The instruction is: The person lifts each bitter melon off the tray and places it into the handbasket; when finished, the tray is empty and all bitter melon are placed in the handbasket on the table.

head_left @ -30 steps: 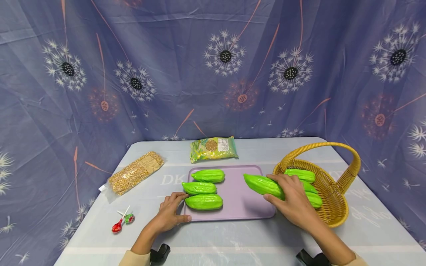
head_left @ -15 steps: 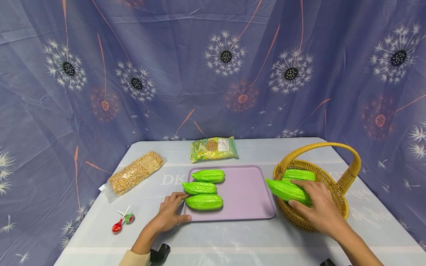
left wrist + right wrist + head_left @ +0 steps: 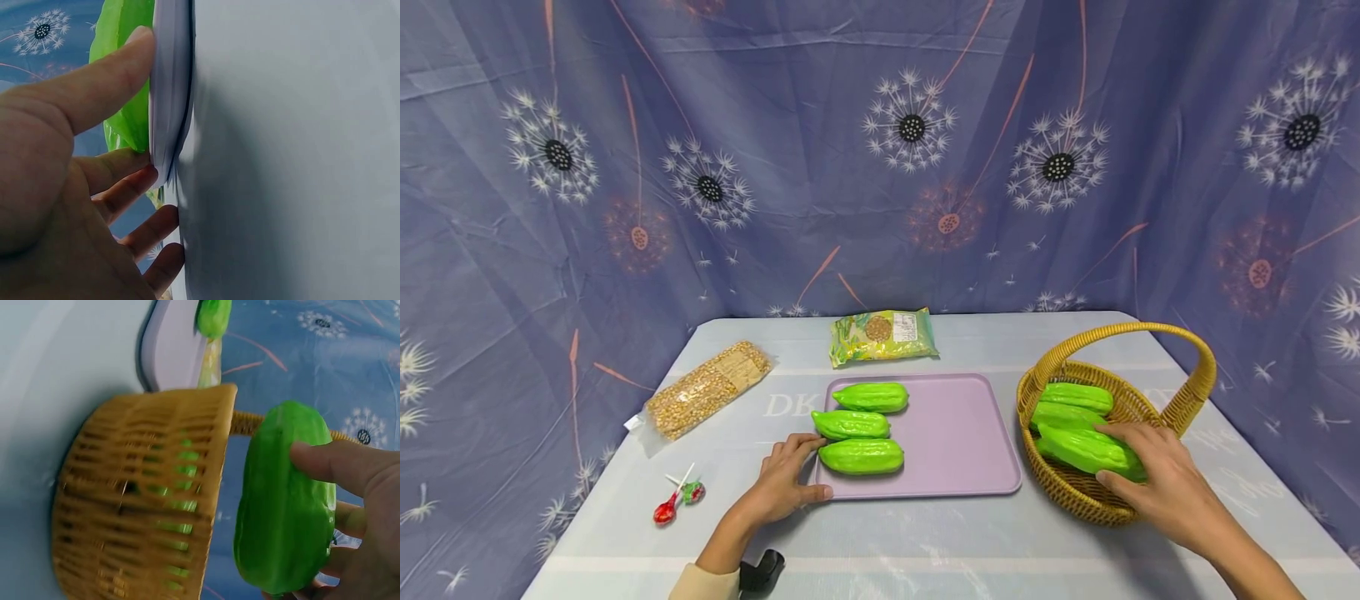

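My right hand (image 3: 1165, 479) grips a bright green, ridged bitter melon (image 3: 1086, 447) over the opening of the yellow wicker basket (image 3: 1060, 496). In the right wrist view this bitter melon (image 3: 281, 506) is outside the rim line, thumb on one side and fingers behind. More bitter melons (image 3: 1075, 397) lie in the basket, partly covered by the held one. My left hand (image 3: 786, 482) rests at the near left corner of the lilac tray (image 3: 955, 442), thumb and fingertips touching its rim (image 3: 169, 94). Three bitter melons (image 3: 861, 457) lie in a column on the tray's left side.
A green and yellow packet (image 3: 883, 337) lies behind the tray. To the left is a clear bag of corn kernels (image 3: 700, 396), with two lollipops (image 3: 673, 500) nearer me. The basket's tall arched handle (image 3: 1120, 333) rises over its opening. A patterned cloth (image 3: 820, 192) hangs behind the table.
My right hand has carried the bitter melon rightward from above the tray's right side to over the basket, and lowered it. My left hand has stayed at the tray corner.
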`<action>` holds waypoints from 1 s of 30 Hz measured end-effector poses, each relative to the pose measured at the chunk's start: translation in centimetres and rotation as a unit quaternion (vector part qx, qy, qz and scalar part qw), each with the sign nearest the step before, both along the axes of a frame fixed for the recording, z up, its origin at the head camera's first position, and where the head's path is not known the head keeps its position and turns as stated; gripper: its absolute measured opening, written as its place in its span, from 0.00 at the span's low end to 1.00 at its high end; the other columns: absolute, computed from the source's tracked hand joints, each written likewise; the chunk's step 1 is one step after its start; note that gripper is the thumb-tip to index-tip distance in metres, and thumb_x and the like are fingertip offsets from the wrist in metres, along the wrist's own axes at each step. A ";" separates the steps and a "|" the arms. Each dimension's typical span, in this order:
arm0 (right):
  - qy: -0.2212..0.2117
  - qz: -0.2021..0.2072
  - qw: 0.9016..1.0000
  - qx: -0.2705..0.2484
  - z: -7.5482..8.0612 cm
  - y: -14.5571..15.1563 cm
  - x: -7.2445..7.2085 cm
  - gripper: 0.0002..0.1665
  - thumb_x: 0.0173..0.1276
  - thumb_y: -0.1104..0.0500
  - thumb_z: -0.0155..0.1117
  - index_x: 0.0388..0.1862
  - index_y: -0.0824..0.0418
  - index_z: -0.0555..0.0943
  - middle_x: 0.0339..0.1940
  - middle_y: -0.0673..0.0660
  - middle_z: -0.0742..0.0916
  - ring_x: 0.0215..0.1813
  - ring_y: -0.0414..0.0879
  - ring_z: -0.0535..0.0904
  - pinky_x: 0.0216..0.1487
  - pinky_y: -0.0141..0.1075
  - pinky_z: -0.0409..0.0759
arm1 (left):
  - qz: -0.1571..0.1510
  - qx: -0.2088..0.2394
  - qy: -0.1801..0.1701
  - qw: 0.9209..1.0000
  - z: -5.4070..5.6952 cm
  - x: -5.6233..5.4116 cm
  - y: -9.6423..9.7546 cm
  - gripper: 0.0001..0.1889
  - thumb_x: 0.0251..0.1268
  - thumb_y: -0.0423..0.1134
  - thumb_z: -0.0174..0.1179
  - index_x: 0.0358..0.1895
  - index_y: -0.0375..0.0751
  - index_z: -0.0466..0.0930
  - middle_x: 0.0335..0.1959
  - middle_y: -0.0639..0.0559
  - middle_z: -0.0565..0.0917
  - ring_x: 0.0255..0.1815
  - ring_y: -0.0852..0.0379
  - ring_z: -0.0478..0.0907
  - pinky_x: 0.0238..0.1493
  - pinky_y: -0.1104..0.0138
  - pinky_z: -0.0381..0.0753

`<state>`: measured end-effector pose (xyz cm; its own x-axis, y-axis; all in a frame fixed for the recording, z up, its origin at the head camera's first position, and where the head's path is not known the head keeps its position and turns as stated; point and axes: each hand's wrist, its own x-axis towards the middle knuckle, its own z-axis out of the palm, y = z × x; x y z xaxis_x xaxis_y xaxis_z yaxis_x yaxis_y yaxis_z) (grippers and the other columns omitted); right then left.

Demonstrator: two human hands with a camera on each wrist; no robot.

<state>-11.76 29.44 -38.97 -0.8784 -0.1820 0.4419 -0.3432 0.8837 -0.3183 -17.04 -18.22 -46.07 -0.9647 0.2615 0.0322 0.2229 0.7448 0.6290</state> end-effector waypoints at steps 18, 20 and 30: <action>-0.094 -0.015 0.994 0.061 -1.5 3.0 -0.6 0.32 0.45 0.52 0.77 0.51 0.58 0.79 0.44 0.60 0.81 0.47 0.60 0.72 0.40 0.53 0.69 | -0.003 -0.005 0.010 1.000 0.0 0.1 0.0 0.37 0.46 0.48 0.72 0.62 0.41 0.71 0.62 0.45 0.69 0.61 0.44 0.62 0.58 0.46 0.56; -0.109 -0.016 0.992 0.069 -1.5 3.1 -0.7 0.32 0.45 0.50 0.76 0.51 0.58 0.80 0.44 0.59 0.81 0.45 0.58 0.74 0.39 0.51 0.70 | -0.004 -0.004 0.009 1.000 0.0 0.1 0.0 0.37 0.46 0.48 0.72 0.62 0.41 0.71 0.62 0.45 0.69 0.61 0.44 0.62 0.58 0.46 0.56; -0.158 -0.001 0.985 0.071 -2.1 3.4 -1.0 0.33 0.47 0.46 0.75 0.52 0.57 0.80 0.49 0.63 0.81 0.49 0.62 0.75 0.40 0.55 0.73 | -0.005 -0.001 0.009 1.000 -0.1 0.0 -0.1 0.37 0.46 0.49 0.72 0.62 0.41 0.70 0.62 0.45 0.69 0.61 0.43 0.62 0.59 0.46 0.55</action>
